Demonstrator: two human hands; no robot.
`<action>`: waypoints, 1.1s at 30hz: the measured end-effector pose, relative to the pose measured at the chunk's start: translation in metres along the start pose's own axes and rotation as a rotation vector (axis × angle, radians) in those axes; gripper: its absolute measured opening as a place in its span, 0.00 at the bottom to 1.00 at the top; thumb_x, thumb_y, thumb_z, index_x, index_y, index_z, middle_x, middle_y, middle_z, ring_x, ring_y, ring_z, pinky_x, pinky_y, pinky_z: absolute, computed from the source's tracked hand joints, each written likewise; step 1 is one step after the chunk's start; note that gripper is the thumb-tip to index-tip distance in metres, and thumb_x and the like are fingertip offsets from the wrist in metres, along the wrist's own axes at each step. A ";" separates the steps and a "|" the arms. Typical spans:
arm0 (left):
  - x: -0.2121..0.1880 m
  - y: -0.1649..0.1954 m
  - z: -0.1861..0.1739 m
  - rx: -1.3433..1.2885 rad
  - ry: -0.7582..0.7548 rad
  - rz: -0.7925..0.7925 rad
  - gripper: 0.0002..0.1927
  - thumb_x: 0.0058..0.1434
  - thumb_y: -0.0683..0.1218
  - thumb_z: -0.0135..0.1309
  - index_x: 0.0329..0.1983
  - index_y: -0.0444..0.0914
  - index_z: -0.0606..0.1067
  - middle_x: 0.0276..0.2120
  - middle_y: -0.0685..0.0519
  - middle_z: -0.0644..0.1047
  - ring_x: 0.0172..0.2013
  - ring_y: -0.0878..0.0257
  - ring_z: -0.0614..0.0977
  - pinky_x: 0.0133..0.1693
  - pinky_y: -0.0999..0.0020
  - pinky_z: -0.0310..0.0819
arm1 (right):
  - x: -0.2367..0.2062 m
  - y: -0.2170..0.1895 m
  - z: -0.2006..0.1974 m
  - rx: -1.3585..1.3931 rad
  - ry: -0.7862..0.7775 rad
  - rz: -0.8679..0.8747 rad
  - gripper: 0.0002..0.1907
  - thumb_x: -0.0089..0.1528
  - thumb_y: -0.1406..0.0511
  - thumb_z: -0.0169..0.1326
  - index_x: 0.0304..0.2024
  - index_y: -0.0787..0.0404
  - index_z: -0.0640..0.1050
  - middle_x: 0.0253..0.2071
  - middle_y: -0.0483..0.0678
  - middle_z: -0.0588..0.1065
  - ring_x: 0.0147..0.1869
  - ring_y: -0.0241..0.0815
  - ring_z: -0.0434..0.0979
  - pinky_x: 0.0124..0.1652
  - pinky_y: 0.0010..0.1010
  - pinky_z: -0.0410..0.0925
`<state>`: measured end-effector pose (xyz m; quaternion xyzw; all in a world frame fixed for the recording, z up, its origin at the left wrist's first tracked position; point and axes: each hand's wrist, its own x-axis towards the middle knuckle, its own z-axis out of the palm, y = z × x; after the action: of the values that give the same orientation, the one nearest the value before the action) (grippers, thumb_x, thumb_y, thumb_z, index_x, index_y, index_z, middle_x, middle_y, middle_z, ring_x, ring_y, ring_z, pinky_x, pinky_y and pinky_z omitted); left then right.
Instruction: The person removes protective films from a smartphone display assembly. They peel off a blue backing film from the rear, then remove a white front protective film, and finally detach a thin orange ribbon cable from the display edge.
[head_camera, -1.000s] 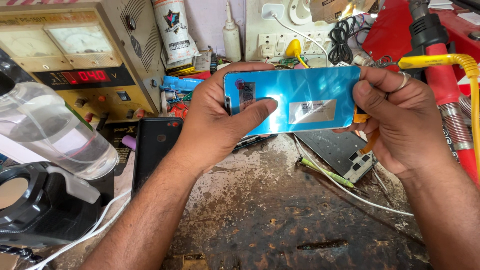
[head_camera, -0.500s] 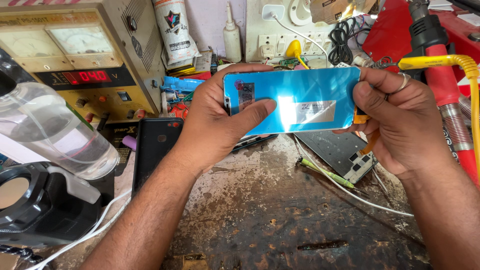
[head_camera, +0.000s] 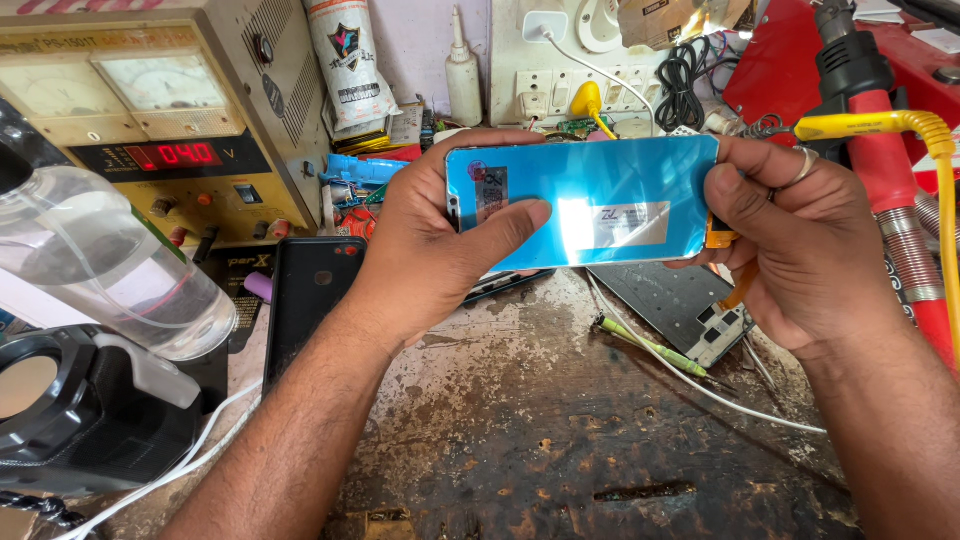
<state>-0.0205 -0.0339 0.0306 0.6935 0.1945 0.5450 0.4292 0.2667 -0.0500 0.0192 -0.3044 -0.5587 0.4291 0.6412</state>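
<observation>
A phone screen panel (head_camera: 600, 200) covered with shiny blue protective film is held flat and level over the workbench, with small stickers on its film. My left hand (head_camera: 430, 240) grips its left end, thumb lying across the blue face. My right hand (head_camera: 800, 240), wearing a ring, pinches the right end, where an orange flex strip (head_camera: 722, 236) sticks out. Both hands hold the panel above the stained bench top (head_camera: 560, 420).
A black phone (head_camera: 312, 300) lies left of my forearm. A dark phone frame (head_camera: 685, 305) and a green-tipped tool (head_camera: 640, 345) lie under the panel. A power supply (head_camera: 150, 120) stands back left, a clear bottle (head_camera: 110, 270) at left, a red hot-air tool (head_camera: 880, 150) at right.
The panel has shifted slightly and its glare patch has moved across the film. Both hands keep the same grip.
</observation>
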 end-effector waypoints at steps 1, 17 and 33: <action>0.000 0.000 0.000 -0.007 0.002 -0.008 0.20 0.66 0.36 0.61 0.60 0.35 0.74 0.44 0.52 0.82 0.42 0.71 0.83 0.44 0.71 0.85 | 0.000 0.000 0.000 -0.004 0.000 0.002 0.12 0.72 0.71 0.53 0.57 0.68 0.78 0.46 0.52 0.81 0.44 0.38 0.84 0.42 0.30 0.80; 0.000 -0.002 -0.001 0.021 0.010 -0.009 0.20 0.65 0.37 0.62 0.60 0.35 0.74 0.44 0.52 0.82 0.42 0.70 0.83 0.43 0.72 0.85 | 0.000 -0.005 0.006 -0.061 0.002 0.023 0.13 0.71 0.70 0.53 0.57 0.68 0.78 0.43 0.51 0.81 0.41 0.37 0.83 0.39 0.33 0.80; -0.009 -0.010 0.024 0.012 -0.561 -0.614 0.56 0.54 0.81 0.31 0.71 0.35 0.63 0.61 0.45 0.74 0.51 0.57 0.83 0.45 0.59 0.83 | -0.013 -0.004 0.027 -0.628 -0.170 -0.242 0.12 0.68 0.71 0.58 0.54 0.62 0.82 0.45 0.47 0.83 0.48 0.32 0.81 0.48 0.23 0.74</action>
<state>0.0011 -0.0440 0.0164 0.7274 0.2711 0.1801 0.6041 0.2413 -0.0654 0.0219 -0.3816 -0.7470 0.1809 0.5135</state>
